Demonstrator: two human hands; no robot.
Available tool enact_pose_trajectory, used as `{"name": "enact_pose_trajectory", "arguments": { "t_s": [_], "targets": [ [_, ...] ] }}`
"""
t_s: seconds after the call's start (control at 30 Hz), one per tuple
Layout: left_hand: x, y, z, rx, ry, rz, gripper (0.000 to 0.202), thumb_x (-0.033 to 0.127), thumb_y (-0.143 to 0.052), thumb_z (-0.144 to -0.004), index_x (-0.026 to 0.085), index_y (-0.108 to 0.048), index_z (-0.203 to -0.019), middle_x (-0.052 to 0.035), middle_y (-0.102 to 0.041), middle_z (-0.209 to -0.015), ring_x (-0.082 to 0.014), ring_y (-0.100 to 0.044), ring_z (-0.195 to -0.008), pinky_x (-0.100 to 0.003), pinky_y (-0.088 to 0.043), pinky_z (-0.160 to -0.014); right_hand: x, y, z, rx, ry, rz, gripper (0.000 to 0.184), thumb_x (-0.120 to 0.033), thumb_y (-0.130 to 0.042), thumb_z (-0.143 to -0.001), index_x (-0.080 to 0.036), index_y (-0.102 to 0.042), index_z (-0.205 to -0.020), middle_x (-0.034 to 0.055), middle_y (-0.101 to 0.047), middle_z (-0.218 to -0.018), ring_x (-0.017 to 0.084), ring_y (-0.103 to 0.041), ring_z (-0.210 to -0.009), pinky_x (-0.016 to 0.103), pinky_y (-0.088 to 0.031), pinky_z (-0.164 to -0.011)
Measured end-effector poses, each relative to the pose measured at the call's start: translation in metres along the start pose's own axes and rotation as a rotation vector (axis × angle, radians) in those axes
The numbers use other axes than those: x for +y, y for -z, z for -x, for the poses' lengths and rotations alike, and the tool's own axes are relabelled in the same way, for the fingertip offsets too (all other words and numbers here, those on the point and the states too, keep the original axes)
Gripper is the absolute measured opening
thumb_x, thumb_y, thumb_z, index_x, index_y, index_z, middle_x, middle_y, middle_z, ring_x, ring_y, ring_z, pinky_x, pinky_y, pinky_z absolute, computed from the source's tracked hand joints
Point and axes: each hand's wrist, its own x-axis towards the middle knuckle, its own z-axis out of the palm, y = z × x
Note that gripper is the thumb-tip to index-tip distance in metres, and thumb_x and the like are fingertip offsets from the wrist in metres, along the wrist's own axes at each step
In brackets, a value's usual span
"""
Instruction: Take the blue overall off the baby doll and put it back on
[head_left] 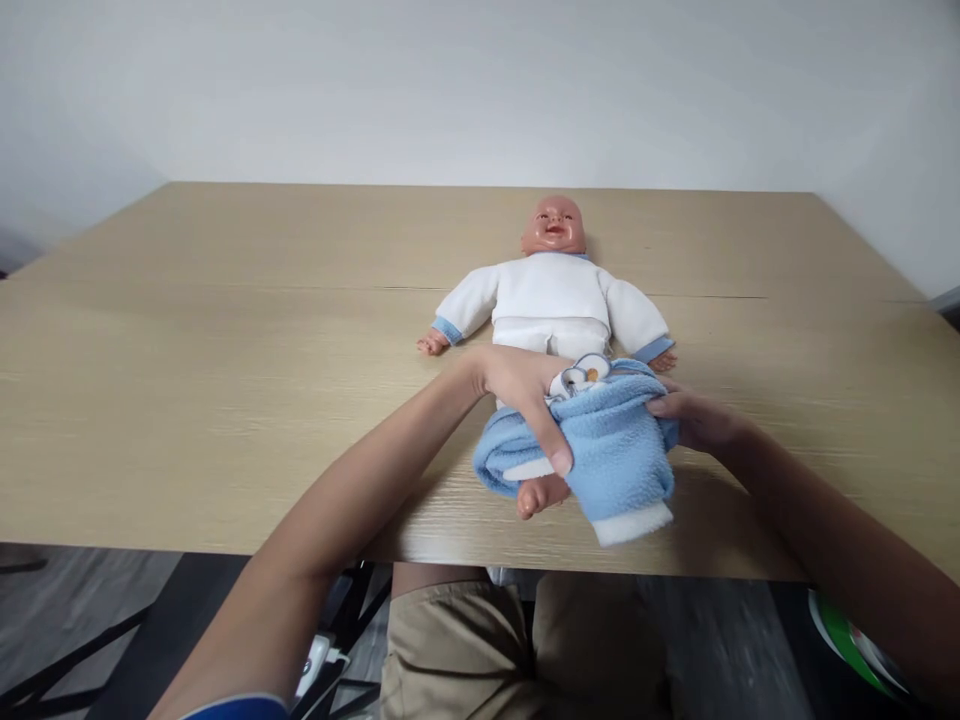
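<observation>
you grip the blue garment point(619, 435) in your left hand point(521, 385) | your right hand point(701, 418) pinches its side | doll point(551, 287) lies face-up

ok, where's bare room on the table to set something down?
Bare: table left of the doll, beyond the left forearm; also right of the doll, beyond the right forearm. Crowded: front middle, with blue garment, left hand and right hand.
</observation>
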Motion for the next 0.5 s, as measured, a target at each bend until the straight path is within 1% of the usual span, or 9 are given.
{"name": "enact_pose_trajectory", "arguments": {
  "t_s": [0.07, 0.1, 0.2, 0.23, 0.27, 0.33, 0.4, 0.47, 0.5],
  "targets": [
    [-0.003, 0.004, 0.001, 0.119, -0.051, -0.034, 0.043, 0.04, -0.104, -0.069, 0.016, -0.086, -0.1, -0.0105, -0.087, -0.111, -0.0289, -0.082, -0.11, -0.034, -0.067, -0.103, -0.001, -0.001, 0.003, -0.071, -0.01, 0.059, 0.047, -0.048, -0.095, -0.085, -0.019, -0.078, -0.117, 0.0003, -0.075, -0.093, 0.013, -0.068, -0.078, 0.021, -0.057, -0.069],
    [-0.005, 0.006, 0.002, 0.147, -0.064, -0.036, 0.044, 0.042, -0.103, -0.071, 0.016, -0.085, -0.102, -0.01, -0.087, -0.114, -0.0286, -0.081, -0.114, -0.034, -0.065, -0.107, -0.002, -0.002, 0.004, -0.132, -0.016, 0.09, 0.053, -0.051, -0.097, -0.083, -0.018, -0.078, -0.119, 0.0005, -0.075, -0.094, 0.013, -0.069, -0.08, 0.02, -0.057, -0.07],
    [-0.007, 0.01, 0.003, 0.13, -0.057, -0.029, 0.046, 0.043, -0.101, -0.074, 0.017, -0.085, -0.108, -0.0085, -0.087, -0.112, -0.0294, -0.08, -0.119, -0.036, -0.063, -0.113, -0.001, -0.006, 0.007, -0.32, -0.039, 0.172, 0.075, -0.058, -0.102, -0.074, -0.016, -0.076, -0.13, 0.0029, -0.078, -0.103, 0.017, -0.072, -0.089, 0.023, -0.06, -0.079],
    [-0.006, 0.01, 0.003, 0.122, -0.051, -0.024, 0.047, 0.042, -0.102, -0.073, 0.017, -0.085, -0.109, -0.0081, -0.087, -0.11, -0.03, -0.08, -0.12, -0.037, -0.062, -0.114, -0.001, -0.007, 0.008, -0.349, -0.042, 0.19, 0.08, -0.06, -0.103, -0.071, -0.017, -0.075, -0.133, 0.0036, -0.078, -0.105, 0.019, -0.074, -0.091, 0.026, -0.061, -0.081],
    [-0.005, 0.009, 0.003, 0.119, -0.05, -0.018, 0.047, 0.04, -0.102, -0.072, 0.017, -0.086, -0.11, -0.0077, -0.087, -0.107, -0.0305, -0.08, -0.12, -0.038, -0.062, -0.115, 0.0, -0.007, 0.008, -0.349, -0.033, 0.201, 0.084, -0.06, -0.104, -0.069, -0.018, -0.075, -0.135, 0.004, -0.079, -0.106, 0.02, -0.075, -0.093, 0.027, -0.062, -0.083],
    [-0.003, 0.007, 0.004, 0.121, -0.061, 0.007, 0.048, 0.04, -0.103, -0.07, 0.017, -0.086, -0.108, -0.0078, -0.087, -0.103, -0.0306, -0.081, -0.115, -0.037, -0.064, -0.111, 0.001, -0.008, 0.007, -0.259, 0.022, 0.209, 0.084, -0.06, -0.104, -0.067, -0.021, -0.076, -0.135, 0.004, -0.08, -0.106, 0.023, -0.076, -0.093, 0.031, -0.063, -0.084],
    [-0.003, 0.004, 0.004, 0.139, -0.074, 0.053, 0.049, 0.043, -0.103, -0.07, 0.016, -0.086, -0.108, -0.0091, -0.087, -0.102, -0.0301, -0.082, -0.107, -0.036, -0.067, -0.103, 0.002, -0.008, 0.006, -0.115, 0.088, 0.184, 0.078, -0.06, -0.103, -0.068, -0.023, -0.077, -0.132, 0.0045, -0.081, -0.103, 0.025, -0.077, -0.095, 0.036, -0.065, -0.088],
    [-0.004, 0.001, 0.004, 0.176, -0.087, 0.086, 0.054, 0.047, -0.102, -0.07, 0.016, -0.085, -0.111, -0.0104, -0.087, -0.103, -0.03, -0.082, -0.101, -0.037, -0.069, -0.098, 0.001, -0.01, 0.005, -0.008, 0.126, 0.147, 0.071, -0.064, -0.102, -0.067, -0.025, -0.079, -0.123, 0.0046, -0.081, -0.098, 0.026, -0.077, -0.09, 0.04, -0.066, -0.09],
    [-0.005, 0.001, 0.004, 0.199, -0.091, 0.092, 0.057, 0.05, -0.102, -0.071, 0.017, -0.085, -0.114, -0.0109, -0.087, -0.104, -0.0301, -0.082, -0.1, -0.038, -0.069, -0.098, 0.0, -0.011, 0.005, 0.024, 0.126, 0.144, 0.068, -0.067, -0.101, -0.067, -0.025, -0.079, -0.117, 0.0042, -0.08, -0.094, 0.024, -0.076, -0.084, 0.04, -0.067, -0.088]
  ]
}}
